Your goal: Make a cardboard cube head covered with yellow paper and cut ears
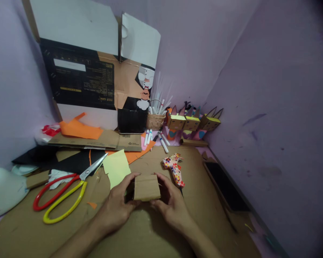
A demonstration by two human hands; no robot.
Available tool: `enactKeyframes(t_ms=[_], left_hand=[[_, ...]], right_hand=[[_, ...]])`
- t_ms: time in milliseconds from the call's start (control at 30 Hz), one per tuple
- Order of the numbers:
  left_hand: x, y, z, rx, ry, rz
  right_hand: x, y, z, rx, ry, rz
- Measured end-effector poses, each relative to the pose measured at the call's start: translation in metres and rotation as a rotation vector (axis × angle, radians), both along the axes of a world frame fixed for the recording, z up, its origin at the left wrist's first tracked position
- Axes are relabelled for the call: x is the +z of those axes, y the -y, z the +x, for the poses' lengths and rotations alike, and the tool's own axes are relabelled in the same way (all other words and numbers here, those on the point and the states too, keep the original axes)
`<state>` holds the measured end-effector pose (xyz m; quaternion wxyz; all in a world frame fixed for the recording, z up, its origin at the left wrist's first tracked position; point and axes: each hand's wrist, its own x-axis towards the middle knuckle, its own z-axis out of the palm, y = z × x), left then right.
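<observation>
A small folded piece of brown cardboard (146,187) stands upright on a cardboard work surface (140,233), low in the middle of the head view. My left hand (118,207) grips its left side with the fingers curled round the edge. On the other side my right hand (170,202) grips the right edge the same way. A pale yellow paper sheet (116,167) lies just beyond my left hand. A glue gun with a colourful floral pattern (174,169) lies just beyond my right hand.
Large scissors with red and yellow handles (67,191) lie at the left. A printed cardboard box panel (97,71) leans on the back wall. A basket of pens (155,118), small paper box figures (193,123), orange paper (79,129) and a dark phone (226,186) surround the work area.
</observation>
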<state>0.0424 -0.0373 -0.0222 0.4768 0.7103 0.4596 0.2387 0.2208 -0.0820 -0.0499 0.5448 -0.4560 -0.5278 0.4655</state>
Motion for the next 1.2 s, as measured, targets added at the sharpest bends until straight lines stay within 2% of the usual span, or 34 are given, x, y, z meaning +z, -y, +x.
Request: enactKeyframes(t_ms=[133,267,433,600,967,1067,1200], left_hand=[[-0.002,0.001,-0.001,0.002,0.006,0.005],[-0.001,0.002,-0.001,-0.002,0.004,0.042],[0.002,0.003,-0.002,-0.019,-0.031,0.062],[-0.001,0.003,-0.004,-0.035,0.004,0.071],[0.001,-0.003,-0.003,-0.05,0.097,0.039],[0.003,-0.005,-0.004,0.001,0.212,-0.017],[0.004,-0.009,-0.006,0.102,0.474,-0.208]], right_hand=[[0.007,0.004,0.002,-0.076,0.102,0.031],[0.013,0.007,0.004,-0.083,0.165,0.071],[0.006,0.006,0.005,-0.045,0.159,0.008],[-0.001,0.003,0.005,-0.065,0.151,-0.015],[0.007,0.002,0.003,-0.04,0.086,-0.059],[0.009,0.001,0.002,0.007,-0.035,-0.088],[0.013,0.0,0.001,0.065,-0.193,-0.129]])
